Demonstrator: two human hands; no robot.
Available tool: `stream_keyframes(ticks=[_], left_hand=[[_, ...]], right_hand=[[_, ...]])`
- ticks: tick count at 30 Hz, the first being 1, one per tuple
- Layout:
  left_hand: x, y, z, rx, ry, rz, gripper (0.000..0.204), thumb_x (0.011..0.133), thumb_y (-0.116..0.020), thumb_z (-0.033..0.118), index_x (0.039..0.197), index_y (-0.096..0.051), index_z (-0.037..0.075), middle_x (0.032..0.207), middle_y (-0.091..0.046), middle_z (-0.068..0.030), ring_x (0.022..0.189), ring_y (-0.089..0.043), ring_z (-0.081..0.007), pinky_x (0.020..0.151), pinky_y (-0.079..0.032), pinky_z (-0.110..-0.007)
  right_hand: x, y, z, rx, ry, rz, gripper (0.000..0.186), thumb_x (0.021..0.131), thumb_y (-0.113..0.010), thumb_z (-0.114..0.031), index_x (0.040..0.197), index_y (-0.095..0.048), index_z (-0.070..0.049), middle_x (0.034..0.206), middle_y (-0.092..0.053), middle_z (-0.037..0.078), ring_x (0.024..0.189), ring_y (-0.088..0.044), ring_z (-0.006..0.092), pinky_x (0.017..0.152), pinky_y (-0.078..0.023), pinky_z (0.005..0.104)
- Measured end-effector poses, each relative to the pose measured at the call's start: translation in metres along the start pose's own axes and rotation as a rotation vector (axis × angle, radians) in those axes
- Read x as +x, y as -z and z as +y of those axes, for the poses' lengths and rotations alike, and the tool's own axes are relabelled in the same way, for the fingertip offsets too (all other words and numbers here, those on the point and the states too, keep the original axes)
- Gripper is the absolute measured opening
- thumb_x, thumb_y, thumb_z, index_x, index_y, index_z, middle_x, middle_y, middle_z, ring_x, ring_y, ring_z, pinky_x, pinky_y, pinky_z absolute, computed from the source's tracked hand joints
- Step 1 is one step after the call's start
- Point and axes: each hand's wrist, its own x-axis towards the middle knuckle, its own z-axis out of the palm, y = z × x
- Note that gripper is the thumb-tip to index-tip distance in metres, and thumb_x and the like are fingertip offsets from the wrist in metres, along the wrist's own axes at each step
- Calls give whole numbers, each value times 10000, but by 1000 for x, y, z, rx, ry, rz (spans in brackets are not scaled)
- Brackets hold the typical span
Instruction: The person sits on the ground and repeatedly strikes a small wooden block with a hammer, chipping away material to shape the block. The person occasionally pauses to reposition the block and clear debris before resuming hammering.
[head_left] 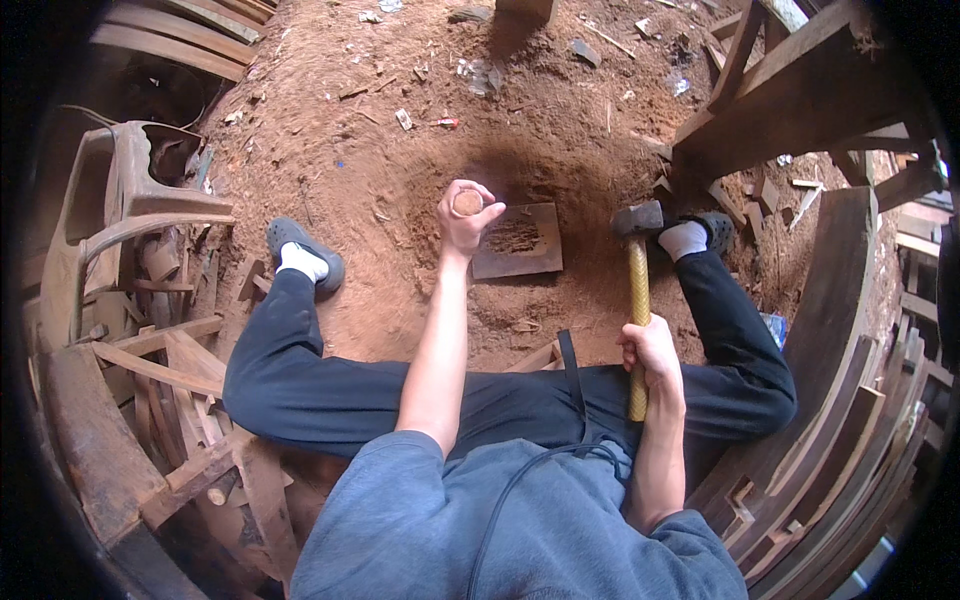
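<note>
"On the dirt floor (380, 250) between the spread feet, what was recorded?"

"A square board (517, 266) with a rough, broken-up middle was found lying there. At its left edge, as viewed from above, a round-ended wooden piece (467, 203) was held snugly in the left hand (462, 230). The piece was seen nearly end-on; its lower part was hidden, so contact with the board could not be told."

"And on the right?"

"A hammer (639, 285) was grasped firmly in the right hand (653, 352), well down the yellow handle, the head pointed away from the body. Reach was judged to be gained by that low hold. The piece was presumably kept on end so that its round face was left exposed above the grip."

"Were obstacles noted?"

"The right shoe (718, 232) was seen near the hammer head; the gap could not be judged. The right side was bounded by long planks (830, 300), the left by a brown chair (122, 165) and wood scraps (185, 365). Litter (404, 119) was strewn ahead."
</note>
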Motion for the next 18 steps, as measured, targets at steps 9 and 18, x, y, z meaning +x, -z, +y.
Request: stream_keyframes(ticks=[9,18], left_hand=[[-12,-7,-18,58,6,-77,286,709,-827,145,824,-572,85,720,-597,17,671,-565,-84,642,-482,-254],[-12,-15,-24,154,-131,-46,265,649,-768,85,846,-590,67,758,-637,-70,685,-619,-170,656,-504,-309]], right_hand=[[-32,-35,-33,-190,81,-24,124,680,-588,1,685,-469,-33,472,-463,35,346,-438,132,337,-364,278],[-27,-101,-49,-367,134,-139,130,700,-589,-51,807,-541,6,624,-532,15,516,-508,102,474,-412,274]])
